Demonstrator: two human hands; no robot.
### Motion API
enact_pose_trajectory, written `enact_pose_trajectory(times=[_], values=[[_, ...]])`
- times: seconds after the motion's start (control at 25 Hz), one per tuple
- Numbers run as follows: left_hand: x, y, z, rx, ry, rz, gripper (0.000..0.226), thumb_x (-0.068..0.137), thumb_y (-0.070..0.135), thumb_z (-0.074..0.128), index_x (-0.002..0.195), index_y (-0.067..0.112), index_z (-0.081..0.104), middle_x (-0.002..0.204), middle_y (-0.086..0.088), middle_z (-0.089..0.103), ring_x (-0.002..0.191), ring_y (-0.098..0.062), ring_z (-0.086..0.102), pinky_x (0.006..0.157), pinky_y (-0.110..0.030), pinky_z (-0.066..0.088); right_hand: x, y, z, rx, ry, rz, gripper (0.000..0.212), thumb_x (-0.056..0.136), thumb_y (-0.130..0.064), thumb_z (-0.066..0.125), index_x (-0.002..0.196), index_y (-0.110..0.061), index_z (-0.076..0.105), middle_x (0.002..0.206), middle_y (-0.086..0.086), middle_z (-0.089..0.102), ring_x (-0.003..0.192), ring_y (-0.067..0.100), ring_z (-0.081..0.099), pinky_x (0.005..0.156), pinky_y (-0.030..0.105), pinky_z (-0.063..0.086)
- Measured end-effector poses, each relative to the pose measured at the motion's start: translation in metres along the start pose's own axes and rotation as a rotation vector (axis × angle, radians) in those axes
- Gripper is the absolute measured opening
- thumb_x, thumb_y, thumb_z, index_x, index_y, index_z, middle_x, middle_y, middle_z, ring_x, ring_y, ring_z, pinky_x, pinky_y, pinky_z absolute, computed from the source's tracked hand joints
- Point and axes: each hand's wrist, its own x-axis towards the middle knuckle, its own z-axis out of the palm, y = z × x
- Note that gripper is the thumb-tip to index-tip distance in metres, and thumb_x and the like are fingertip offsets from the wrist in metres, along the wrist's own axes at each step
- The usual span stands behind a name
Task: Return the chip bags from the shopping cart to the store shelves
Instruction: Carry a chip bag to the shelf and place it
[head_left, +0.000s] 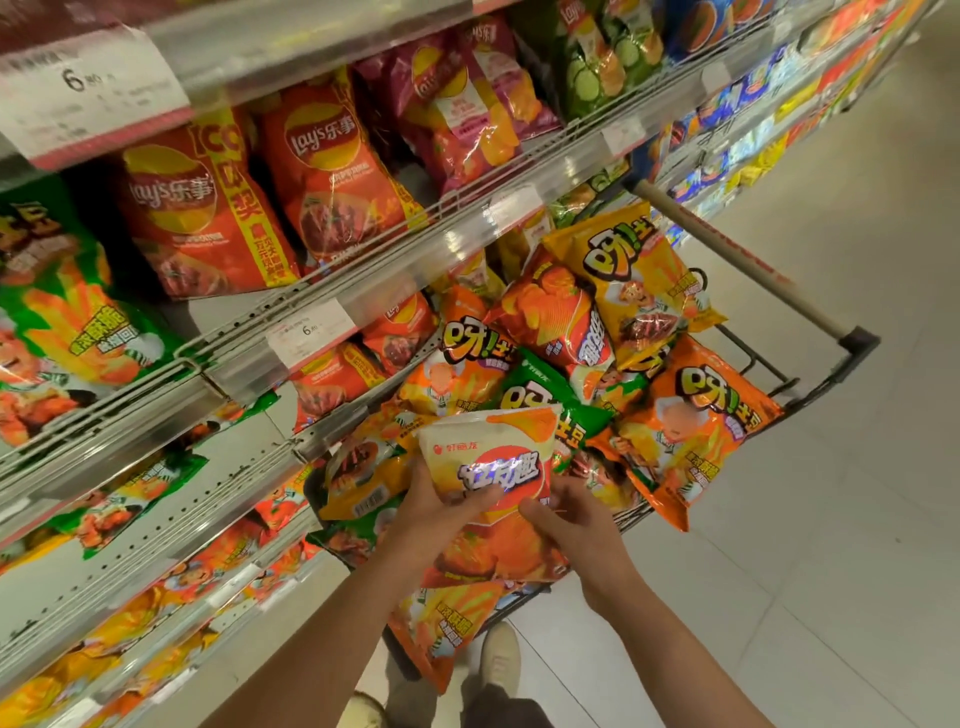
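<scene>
I hold a cream and orange chip bag (493, 467) over the near end of the shopping cart (810, 395). My left hand (431, 512) grips its left edge, with the thumb on the front. My right hand (571, 514) pinches its lower right part. The cart is heaped with several orange, yellow and green chip bags (691, 431). The store shelves (322, 291) run along my left, stocked with red Lay's bags (197, 218) and green bags (62, 312).
The cart's handle bar (727, 254) points away from me at the upper right. Price tags (311, 332) line the shelf edges. Pale tiled floor (831, 571) lies open to my right. My shoes (498, 660) stand just behind the cart.
</scene>
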Motion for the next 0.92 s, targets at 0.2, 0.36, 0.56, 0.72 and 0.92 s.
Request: enact_pose_trajectory(times=[0.2, 0.36, 0.56, 0.72, 0.92], values=[[0.011, 0.025, -0.022, -0.078, 0.145, 0.106, 0.055, 0.067, 0.049, 0.087, 0.113, 0.046, 0.058, 0.096, 0.033, 0.071, 0.089, 0.008, 0.068, 0.067, -0.017, 0.050, 0.028, 0.000, 0.001, 0.052, 0.282, 0.106, 0.053, 0.086, -0.044, 0.077, 0.129, -0.022, 0.055, 0.121, 0.004, 0.065, 0.109, 0.023, 0.066, 0.095, 0.045, 0.055], [0.012, 0.041, -0.028, -0.202, 0.190, 0.107, 0.062, 0.052, 0.059, 0.085, 0.108, 0.046, 0.061, 0.099, 0.021, 0.075, 0.098, -0.007, 0.070, 0.078, -0.032, 0.057, 0.050, -0.002, 0.008, 0.212, 0.134, 0.220, 0.063, 0.081, -0.037, 0.083, 0.131, -0.018, 0.049, 0.121, 0.008, 0.071, 0.109, 0.031, 0.070, 0.100, 0.056, 0.054], [0.011, 0.051, -0.035, -0.217, 0.236, 0.147, 0.065, 0.066, 0.053, 0.086, 0.123, 0.040, 0.059, 0.112, 0.012, 0.075, 0.106, -0.017, 0.070, 0.095, -0.050, 0.056, 0.059, -0.005, 0.008, 0.260, 0.092, 0.148, 0.045, 0.086, -0.016, 0.080, 0.124, -0.014, 0.057, 0.111, 0.013, 0.077, 0.099, 0.035, 0.075, 0.089, 0.058, 0.059], [0.003, 0.060, -0.032, -0.168, 0.248, 0.197, 0.071, 0.064, 0.055, 0.085, 0.128, 0.037, 0.058, 0.112, 0.014, 0.074, 0.107, -0.014, 0.070, 0.097, -0.048, 0.055, 0.050, -0.008, -0.005, 0.266, 0.011, 0.094, 0.040, 0.087, -0.014, 0.078, 0.122, -0.013, 0.058, 0.105, 0.011, 0.079, 0.088, 0.029, 0.078, 0.062, 0.038, 0.063], [-0.011, 0.064, -0.033, -0.161, 0.221, 0.238, 0.070, 0.062, 0.057, 0.084, 0.124, 0.042, 0.058, 0.113, 0.016, 0.074, 0.106, -0.009, 0.070, 0.097, -0.045, 0.055, 0.039, -0.017, -0.029, 0.199, -0.030, 0.035, 0.041, 0.084, -0.020, 0.079, 0.122, -0.020, 0.063, 0.107, 0.007, 0.079, 0.090, 0.025, 0.078, 0.062, 0.034, 0.062]])
